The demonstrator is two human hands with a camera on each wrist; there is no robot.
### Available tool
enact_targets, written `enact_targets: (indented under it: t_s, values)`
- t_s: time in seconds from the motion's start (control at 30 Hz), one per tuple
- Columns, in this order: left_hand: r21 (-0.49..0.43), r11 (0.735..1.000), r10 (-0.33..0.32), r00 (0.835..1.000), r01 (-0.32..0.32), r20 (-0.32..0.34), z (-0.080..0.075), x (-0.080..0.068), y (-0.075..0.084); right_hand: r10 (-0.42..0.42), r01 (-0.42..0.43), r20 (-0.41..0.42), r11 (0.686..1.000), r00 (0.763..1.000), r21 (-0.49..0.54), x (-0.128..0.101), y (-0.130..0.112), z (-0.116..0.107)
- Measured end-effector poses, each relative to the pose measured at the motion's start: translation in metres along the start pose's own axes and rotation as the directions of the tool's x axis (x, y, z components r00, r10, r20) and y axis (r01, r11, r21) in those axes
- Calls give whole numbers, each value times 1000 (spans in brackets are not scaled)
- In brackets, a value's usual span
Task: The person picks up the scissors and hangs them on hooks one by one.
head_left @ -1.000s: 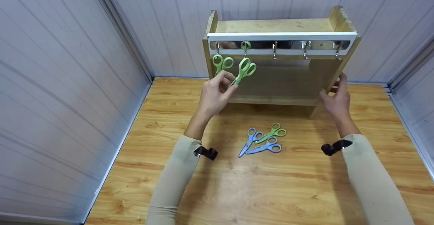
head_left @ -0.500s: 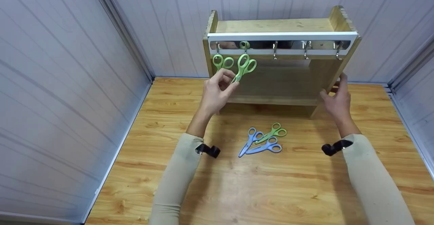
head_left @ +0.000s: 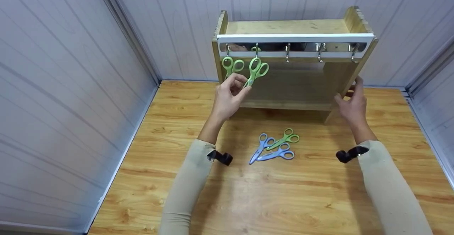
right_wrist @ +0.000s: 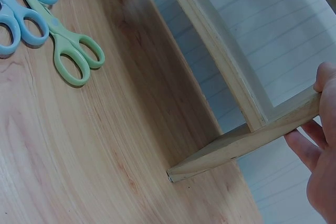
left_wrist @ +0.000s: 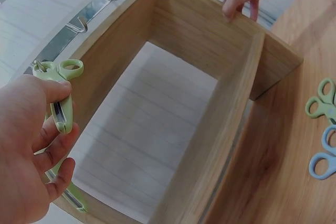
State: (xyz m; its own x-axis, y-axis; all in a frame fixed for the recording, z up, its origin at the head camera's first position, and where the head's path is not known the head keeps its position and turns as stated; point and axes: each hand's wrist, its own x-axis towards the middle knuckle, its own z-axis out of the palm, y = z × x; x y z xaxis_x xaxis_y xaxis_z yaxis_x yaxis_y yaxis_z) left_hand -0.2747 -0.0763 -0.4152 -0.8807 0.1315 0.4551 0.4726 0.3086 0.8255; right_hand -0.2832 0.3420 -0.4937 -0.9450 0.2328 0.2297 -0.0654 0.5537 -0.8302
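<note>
My left hand (head_left: 228,95) pinches green scissors (left_wrist: 62,109) by the blade end, handles up. One finger loop is at the second hook (head_left: 256,50) from the left; in the left wrist view the hook's tip shows within that loop. Another pair of green scissors (head_left: 228,63) hangs from the leftmost hook, its lower part behind my left hand. With my right hand (head_left: 352,102) I hold the right side panel (right_wrist: 247,142) of the wooden shelf (head_left: 283,26), thumb in front and fingers behind.
On the wood-patterned floor (head_left: 276,199) before the shelf lie blue scissors (head_left: 263,146), a second blue pair (head_left: 280,153) and green scissors (head_left: 288,137), overlapping. Further hooks (head_left: 287,52) line the white-edged rail to the right. Pale panel walls stand behind and at both sides.
My left hand has shifted slightly right; the scissors in it rose a little, then came down slightly at the second hook. My right hand and the scissors on the floor stayed put.
</note>
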Motion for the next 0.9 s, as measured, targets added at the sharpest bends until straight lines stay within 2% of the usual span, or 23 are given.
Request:
enact_targets:
  t_s: [0.4, 0.9]
  values:
    - [23, 999, -23, 1000, 23, 12, 4, -1, -5, -17, 18, -29, 999, 999, 26, -4, -6, 0]
    - [79, 995, -66, 997, 62, 47, 5, -10, -18, 7, -8, 25, 999, 1000, 41, -2, -2, -2]
